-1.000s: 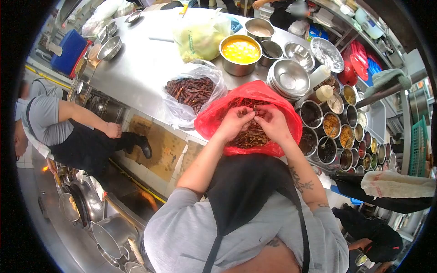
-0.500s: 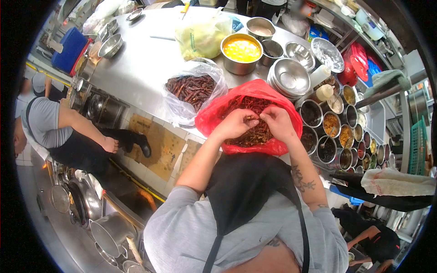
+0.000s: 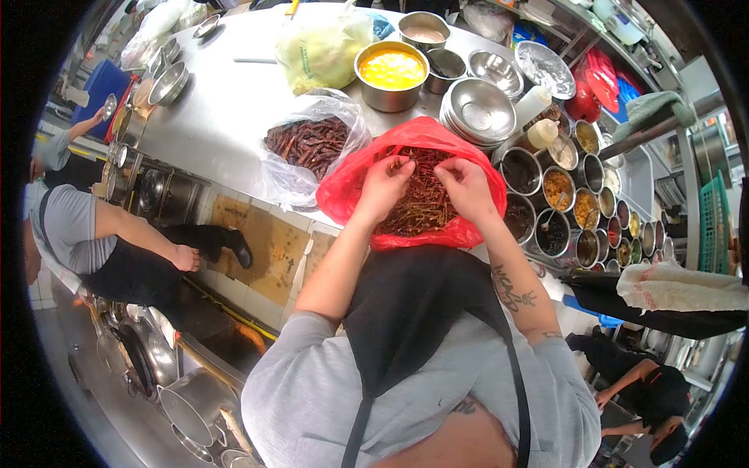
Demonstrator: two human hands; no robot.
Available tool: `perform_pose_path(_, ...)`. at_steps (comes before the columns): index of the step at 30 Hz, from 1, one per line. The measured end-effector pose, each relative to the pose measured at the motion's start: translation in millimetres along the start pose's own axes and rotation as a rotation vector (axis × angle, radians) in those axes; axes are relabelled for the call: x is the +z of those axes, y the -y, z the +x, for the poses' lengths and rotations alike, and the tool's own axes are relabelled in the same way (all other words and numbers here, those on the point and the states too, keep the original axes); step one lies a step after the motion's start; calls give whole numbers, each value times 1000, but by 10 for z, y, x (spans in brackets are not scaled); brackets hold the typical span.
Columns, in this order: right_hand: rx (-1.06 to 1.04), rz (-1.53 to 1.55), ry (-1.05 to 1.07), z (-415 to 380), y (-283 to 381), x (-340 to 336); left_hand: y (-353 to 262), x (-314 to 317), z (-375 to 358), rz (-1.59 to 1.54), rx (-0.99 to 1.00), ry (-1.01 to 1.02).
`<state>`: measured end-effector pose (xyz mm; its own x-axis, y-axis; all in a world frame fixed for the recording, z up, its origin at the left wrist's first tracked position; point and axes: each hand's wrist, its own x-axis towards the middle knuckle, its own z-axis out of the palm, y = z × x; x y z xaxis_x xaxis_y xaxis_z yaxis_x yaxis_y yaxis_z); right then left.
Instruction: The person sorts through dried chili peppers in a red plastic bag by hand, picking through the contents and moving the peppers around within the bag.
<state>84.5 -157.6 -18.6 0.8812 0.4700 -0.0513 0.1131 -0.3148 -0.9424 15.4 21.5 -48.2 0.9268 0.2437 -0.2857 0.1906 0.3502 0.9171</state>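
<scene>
A red plastic bag (image 3: 351, 173) lies open at the table's front edge, filled with dark red dried chilies and straw-coloured stems (image 3: 417, 209). Over its mouth, my left hand (image 3: 385, 187) is closed in a pinch on what looks like a small piece of dried chili. My right hand (image 3: 470, 189) is also pinched, opposite it above the stems; whatever sits between those fingertips is too small to make out. Left of the red bag stands a clear plastic bag (image 3: 281, 175) holding whole dried chilies (image 3: 308, 147).
Behind the bags are a pot of yellow liquid (image 3: 390, 82), stacked steel bowls (image 3: 480, 109) and a pale green-filled bag (image 3: 324, 51). Several seasoning tins (image 3: 558, 189) crowd the right side, near squeeze bottles (image 3: 542, 134). A co-worker's arm (image 3: 148, 238) is at left.
My hands have drawn apart, the left one moving leftward, after meeting at the fingertips. The view has shifted slightly. At far left, a raised hand with a metal utensil now shows.
</scene>
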Motion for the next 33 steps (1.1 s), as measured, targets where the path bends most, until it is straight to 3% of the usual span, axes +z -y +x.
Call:
perform_pose_path(4, -67, -106, 122, -88, 207, 86, 51, 32, 28, -61, 0, -51)
perform_pose_path(9, -140, -20, 137, -39, 102, 110, 69, -34, -11, -267, -118, 189)
perform_pose_path(16, 159, 345, 58, 55, 38, -35, 81, -22, -30, -631, -294, 401)
perform_pose_path(19, 13, -34, -100, 94, -27, -145, 101, -57, -16, -728, -314, 443)
perform_pose_path(21, -82, -228, -45, 59, -38, -199, 56, -42, -52, -751, -288, 420)
perform_pose_path(23, -192, -463, 86, 55, -109, -251, 73, -44, -41, -656, -264, 359)
perform_pose_path(29, -55, -659, 311, -53, -104, -174, 20, -46, -42, -191, -167, 284)
perform_pose_path(33, -96, -622, 228, -32, 6, -181, -112, 72, -134, 140, -42, 113)
